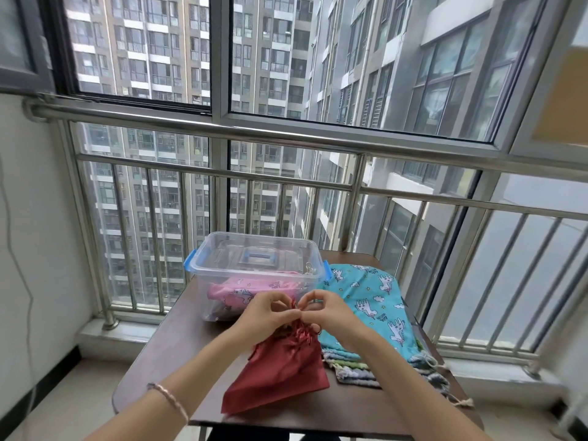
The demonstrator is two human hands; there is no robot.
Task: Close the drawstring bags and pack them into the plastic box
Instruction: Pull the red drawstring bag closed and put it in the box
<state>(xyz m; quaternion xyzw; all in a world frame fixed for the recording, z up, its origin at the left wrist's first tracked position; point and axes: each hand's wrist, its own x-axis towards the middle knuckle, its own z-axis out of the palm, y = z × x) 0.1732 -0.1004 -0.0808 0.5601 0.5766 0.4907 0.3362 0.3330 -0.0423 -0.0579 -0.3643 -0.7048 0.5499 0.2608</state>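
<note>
Table (178,345), near-centre: red satin drawstring bag (280,374) lies flat, mouth gathered. Left hand (269,310) and right hand (327,308) meet above the mouth, each pinching the red cord between thumb and fingertips.

Far-left corner: clear plastic box (222,269) with blue latches (190,264), holding a pink unicorn-print bag (232,292).

Right edge: turquoise unicorn-print bag (369,297) lies over striped bags (353,370). Both printed bags carry short lettering beside the unicorns, seemingly a repeated caption, not legible.
</note>
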